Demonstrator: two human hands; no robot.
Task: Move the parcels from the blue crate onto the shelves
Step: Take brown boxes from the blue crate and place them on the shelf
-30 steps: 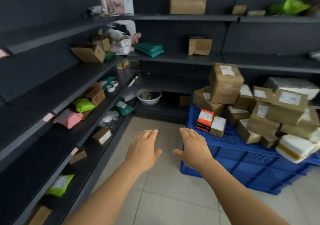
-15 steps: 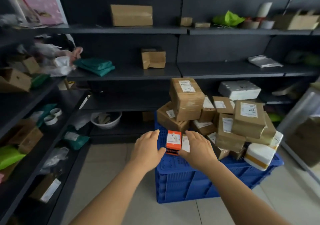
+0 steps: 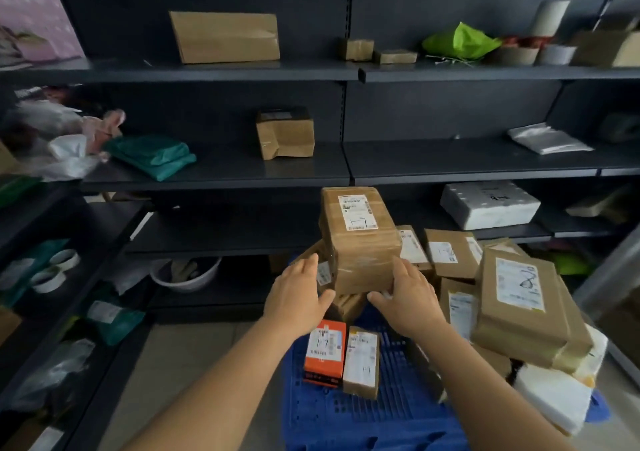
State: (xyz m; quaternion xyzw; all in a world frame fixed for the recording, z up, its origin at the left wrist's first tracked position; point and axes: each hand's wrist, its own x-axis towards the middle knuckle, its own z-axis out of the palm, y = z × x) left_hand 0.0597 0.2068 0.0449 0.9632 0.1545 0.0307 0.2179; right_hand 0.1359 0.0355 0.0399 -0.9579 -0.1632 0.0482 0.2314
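The blue crate (image 3: 363, 416) stands on the floor in front of dark shelves (image 3: 450, 159), heaped with taped brown parcels. On top of the heap sits a tall brown box (image 3: 360, 242) with a white label. My left hand (image 3: 298, 294) lies flat against its left side and my right hand (image 3: 408, 294) against its lower right side, both thumbs reaching under its front edge. Below my hands, an orange box (image 3: 325, 350) and a small brown parcel (image 3: 362, 360) lie on the crate's near part. A large flat brown parcel (image 3: 519, 305) lies to the right.
A white padded parcel (image 3: 554, 398) hangs over the crate's right edge. On the shelves are a wide brown box (image 3: 225, 36), a dented box (image 3: 285, 133), a green bag (image 3: 152, 156) and a white foam box (image 3: 488, 204). A second rack (image 3: 52, 277) runs along the left.
The view swung right and closer to the crate. Both hands moved up from beside the orange box to the sides of the tall brown box.
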